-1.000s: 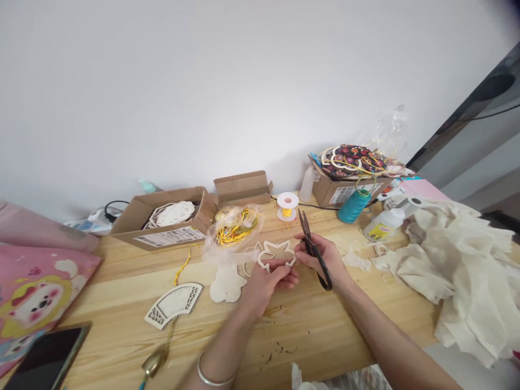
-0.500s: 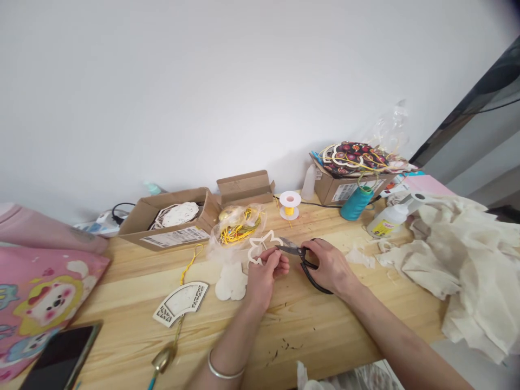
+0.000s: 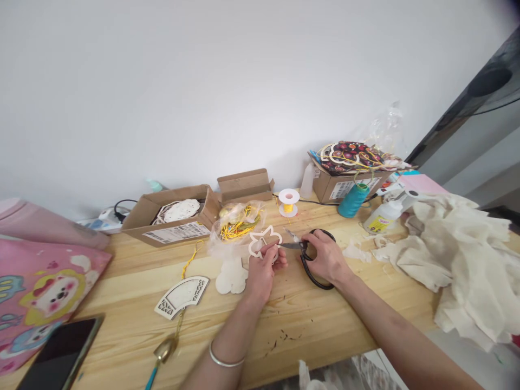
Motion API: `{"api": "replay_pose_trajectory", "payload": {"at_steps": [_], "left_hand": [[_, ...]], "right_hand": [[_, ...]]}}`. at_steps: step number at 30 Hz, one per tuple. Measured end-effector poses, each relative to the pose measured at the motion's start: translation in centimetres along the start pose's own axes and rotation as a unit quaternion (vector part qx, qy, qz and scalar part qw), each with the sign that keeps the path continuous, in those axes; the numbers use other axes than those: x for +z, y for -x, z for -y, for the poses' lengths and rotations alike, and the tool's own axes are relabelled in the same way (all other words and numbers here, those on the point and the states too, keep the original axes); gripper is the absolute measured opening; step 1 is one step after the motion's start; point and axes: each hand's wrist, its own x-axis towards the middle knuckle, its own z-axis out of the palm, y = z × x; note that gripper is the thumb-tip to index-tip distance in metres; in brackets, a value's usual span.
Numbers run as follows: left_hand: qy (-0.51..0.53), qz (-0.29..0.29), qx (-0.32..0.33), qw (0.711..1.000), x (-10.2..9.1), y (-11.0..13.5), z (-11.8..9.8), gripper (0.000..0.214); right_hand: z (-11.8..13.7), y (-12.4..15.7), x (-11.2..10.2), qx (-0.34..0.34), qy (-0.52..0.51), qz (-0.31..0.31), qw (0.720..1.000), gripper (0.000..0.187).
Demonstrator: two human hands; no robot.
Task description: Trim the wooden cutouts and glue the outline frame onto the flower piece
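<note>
Over the middle of the table, my left hand (image 3: 264, 271) pinches a pale, flower-shaped openwork frame (image 3: 255, 238) with pointed petals. My right hand (image 3: 327, 257) grips black-handled scissors (image 3: 312, 273) by the loops, their blades parted and pointing left. One blade tip is close beside my left fingertips; whether it touches the frame I cannot tell. A cream scalloped piece (image 3: 231, 276) lies on the wood just left of my left hand. Farther left lies a fan-shaped wooden piece (image 3: 182, 297) with a yellow cord.
Behind my hands are a plastic bag of yellow cords (image 3: 241, 227), a spool (image 3: 288, 203) and an open carton (image 3: 162, 238). At right stand a teal thread cone (image 3: 353, 201), a glue bottle (image 3: 382, 218) and crumpled cream cloth (image 3: 467, 260). A phone (image 3: 60, 355) and a spoon (image 3: 164, 349) lie at left.
The scissor blades have spread wider apart, and the tip has drawn slightly back from my left fingers. More of the frame shows above my left hand. The view has shifted slightly.
</note>
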Motion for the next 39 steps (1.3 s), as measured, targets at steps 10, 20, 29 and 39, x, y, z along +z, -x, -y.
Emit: {"api": "replay_pose_trajectory", "payload": {"at_steps": [10,20,29,39], "left_hand": [[-0.017,-0.025,-0.006,1.000,0.5,0.3,0.2,0.027],[-0.044,-0.008,-0.003,0.999,0.5,0.6,0.0,0.021],[-0.069,-0.012,0.003,0.998,0.5,0.8,-0.4,0.019],[-0.081,-0.023,-0.027,0.996,0.3,2.0,0.0,0.018]], "right_hand": [[0.4,0.0,0.2,0.042,0.045,-0.003,0.998,0.024],[0.4,0.1,0.1,0.036,0.030,0.006,0.999,0.025],[0.6,0.1,0.3,0.049,0.039,0.000,0.998,0.027],[-0.4,-0.6,0.2,0.126,0.076,-0.033,0.989,0.028]]}}
